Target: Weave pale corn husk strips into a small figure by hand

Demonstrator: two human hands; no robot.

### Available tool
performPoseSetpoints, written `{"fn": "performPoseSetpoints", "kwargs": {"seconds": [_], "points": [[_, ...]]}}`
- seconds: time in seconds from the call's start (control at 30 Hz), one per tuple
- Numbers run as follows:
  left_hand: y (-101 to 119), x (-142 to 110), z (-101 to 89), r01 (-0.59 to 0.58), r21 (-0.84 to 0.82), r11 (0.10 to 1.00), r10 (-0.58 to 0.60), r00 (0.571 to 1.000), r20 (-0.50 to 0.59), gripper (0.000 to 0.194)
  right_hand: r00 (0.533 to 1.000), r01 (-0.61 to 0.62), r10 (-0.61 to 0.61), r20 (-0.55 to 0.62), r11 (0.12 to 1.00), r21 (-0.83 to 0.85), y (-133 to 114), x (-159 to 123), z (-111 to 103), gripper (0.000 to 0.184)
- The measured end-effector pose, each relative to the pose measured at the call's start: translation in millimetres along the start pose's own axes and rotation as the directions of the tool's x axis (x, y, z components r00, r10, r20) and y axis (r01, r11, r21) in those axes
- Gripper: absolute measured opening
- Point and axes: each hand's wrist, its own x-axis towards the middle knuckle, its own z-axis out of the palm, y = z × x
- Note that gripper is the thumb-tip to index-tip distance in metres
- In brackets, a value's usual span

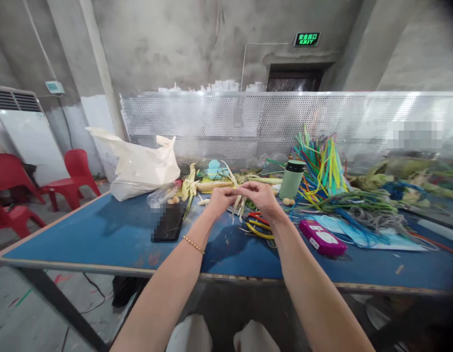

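Above the middle of the blue table, my left hand [222, 200] and my right hand [262, 196] meet with fingertips pinched together. Between them is a pale corn husk strip [230, 172]; one end sticks up past my fingers and torn ends hang below. Both hands appear closed on this strip, though my fingers hide the exact grip. More corn husks [211, 186] lie just behind my hands. Red and yellow cords [258, 226] rest on the table near my right wrist. A beaded bracelet [193, 245] circles my left wrist.
Left of my hands are a black phone [169, 222], a clear plastic bottle [163, 194] and a white plastic bag [145, 168]. To the right stand a green thermos [292, 180], bundled colored strips [327, 171], a purple pack [322, 238] and tangled cords [373, 217]. A perforated metal panel [211, 122] runs behind.
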Motion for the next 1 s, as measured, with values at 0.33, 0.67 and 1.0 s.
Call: {"fn": "performPoseSetpoints", "kwargs": {"seconds": [0.33, 0.67, 1.0], "points": [[-5.6, 2.3, -1.3, 0.099, -0.270, 0.958, -0.082, 0.994, 0.073, 0.032, 0.990, -0.030, 0.018, -0.140, 0.996, -0.089, 6.6, 5.3, -7.9, 0.046], [-2.2, 2.1, -3.9, 0.081, -0.269, 0.960, -0.064, 0.995, 0.072, 0.039, 0.983, -0.064, 0.086, 0.160, 0.988, -0.138, -5.6, -5.6, -11.4, 0.042], [4.8, -0.8, -8.7, 0.192, -0.307, 0.932, -0.139, 0.972, 0.187, 0.038, 0.995, 0.007, 0.009, 0.096, 0.986, -0.169, -2.7, -1.4, -11.9, 0.039]]}}
